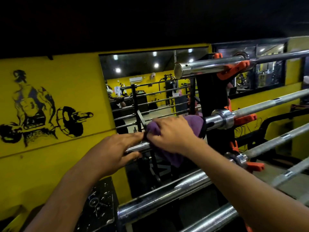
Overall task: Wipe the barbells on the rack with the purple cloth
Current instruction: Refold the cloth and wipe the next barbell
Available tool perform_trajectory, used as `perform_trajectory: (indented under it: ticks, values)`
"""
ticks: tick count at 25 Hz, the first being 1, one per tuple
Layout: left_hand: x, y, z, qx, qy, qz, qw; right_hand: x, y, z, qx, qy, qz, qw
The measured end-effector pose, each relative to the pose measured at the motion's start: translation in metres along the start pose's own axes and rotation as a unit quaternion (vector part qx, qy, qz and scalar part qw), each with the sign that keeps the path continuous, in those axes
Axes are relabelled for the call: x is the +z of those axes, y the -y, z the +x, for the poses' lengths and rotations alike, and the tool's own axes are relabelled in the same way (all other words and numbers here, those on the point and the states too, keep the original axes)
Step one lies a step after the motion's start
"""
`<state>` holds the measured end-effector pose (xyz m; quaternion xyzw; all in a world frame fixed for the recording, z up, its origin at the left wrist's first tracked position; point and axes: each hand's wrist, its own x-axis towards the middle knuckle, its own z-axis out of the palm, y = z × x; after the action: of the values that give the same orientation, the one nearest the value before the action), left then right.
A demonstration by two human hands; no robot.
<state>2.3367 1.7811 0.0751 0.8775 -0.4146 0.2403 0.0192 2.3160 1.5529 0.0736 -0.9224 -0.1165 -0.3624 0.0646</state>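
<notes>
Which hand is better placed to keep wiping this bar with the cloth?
Right. The right hand already holds the purple cloth draped over the barbell sleeve; the left hand only steadies the bar's end.

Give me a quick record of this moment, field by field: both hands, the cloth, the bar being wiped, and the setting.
left hand: grips the bar's bare end
right hand: presses the cloth onto the bar
purple cloth: draped over the sleeve, one corner hanging below
barbell: chrome, horizontal on the black rack
setting: yellow wall, mirror behind
</notes>
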Motion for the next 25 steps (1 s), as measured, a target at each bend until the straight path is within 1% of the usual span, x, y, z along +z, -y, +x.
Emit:
perform_trajectory:
  ticks: [1,2,3,4,5,6,7,8,9,10,11,12,14,15,16,18,19,20,21,22,23,24,25]
  values:
    - [0.000,0.001,0.000,0.001,0.002,0.000,1.000,0.009,-0.004,-0.020,-0.055,-0.035,-0.004,0.998]
    - [-0.001,0.000,0.000,0.003,0.004,0.001,1.000,0.014,-0.015,-0.038,-0.104,-0.052,-0.017,0.993]
    - [-0.001,-0.002,0.000,0.007,0.004,0.003,1.000,0.013,-0.032,-0.047,-0.136,-0.068,-0.023,0.988]
    - [-0.001,-0.004,-0.001,0.009,0.002,0.008,1.000,0.007,-0.047,-0.046,-0.120,-0.073,-0.010,0.990]
    - [-0.002,-0.005,-0.001,0.009,-0.002,0.013,1.000,-0.006,-0.053,-0.036,-0.062,-0.049,0.014,0.997]
    - [-0.002,-0.005,-0.002,0.006,-0.006,0.013,1.000,-0.020,-0.053,-0.018,0.021,0.004,0.037,0.999]
    - [-0.002,-0.006,-0.002,0.004,-0.007,0.009,1.000,-0.031,-0.049,0.003,0.090,0.072,0.044,0.992]
    - [-0.002,-0.005,-0.001,0.002,-0.006,0.003,1.000,-0.035,-0.039,0.023,0.117,0.143,0.031,0.982]
    - [-0.001,-0.003,0.000,0.001,-0.006,0.001,1.000,-0.033,-0.024,0.034,0.106,0.171,0.019,0.979]
    - [-0.002,-0.001,0.000,0.001,-0.008,0.001,1.000,-0.025,-0.009,0.034,0.069,0.160,0.010,0.985]
    - [-0.002,0.000,0.000,-0.001,-0.013,-0.001,1.000,-0.011,0.002,0.023,0.024,0.089,-0.005,0.996]
    - [-0.001,0.002,0.000,-0.001,-0.020,-0.005,1.000,0.004,0.007,0.003,-0.010,-0.014,-0.006,1.000]
    - [0.002,0.002,0.000,0.005,-0.018,-0.014,1.000,0.025,-0.006,-0.038,-0.092,-0.108,-0.022,0.990]
    - [0.003,0.002,0.000,0.006,-0.014,-0.016,1.000,0.028,-0.022,-0.044,-0.121,-0.132,-0.016,0.984]
    - [0.003,0.003,-0.001,0.004,-0.011,-0.017,1.000,0.027,-0.037,-0.040,-0.119,-0.148,0.013,0.982]
    - [0.002,0.005,0.000,-0.003,-0.003,-0.023,1.000,0.017,-0.042,-0.028,-0.035,-0.157,0.089,0.983]
    - [0.002,0.004,0.001,-0.003,0.002,-0.028,1.000,0.013,-0.037,-0.025,0.012,-0.175,0.141,0.974]
    - [0.002,0.003,0.001,0.000,0.003,-0.032,0.999,0.014,-0.029,-0.026,0.042,-0.217,0.211,0.952]
    - [0.001,0.003,0.001,0.001,0.000,-0.034,0.999,0.020,-0.020,-0.031,0.053,-0.266,0.292,0.917]
    - [0.000,0.004,0.001,0.002,-0.006,-0.034,0.999,0.027,-0.009,-0.041,0.054,-0.314,0.375,0.871]
    - [-0.002,0.002,0.002,0.000,-0.009,-0.034,0.999,0.035,0.003,-0.056,0.066,-0.349,0.449,0.820]
    - [-0.002,0.001,0.003,-0.002,-0.009,-0.036,0.999,0.038,0.013,-0.073,0.095,-0.371,0.529,0.757]
    - [-0.003,0.000,0.003,-0.001,-0.010,-0.037,0.999,0.037,0.020,-0.090,0.161,-0.391,0.603,0.676]
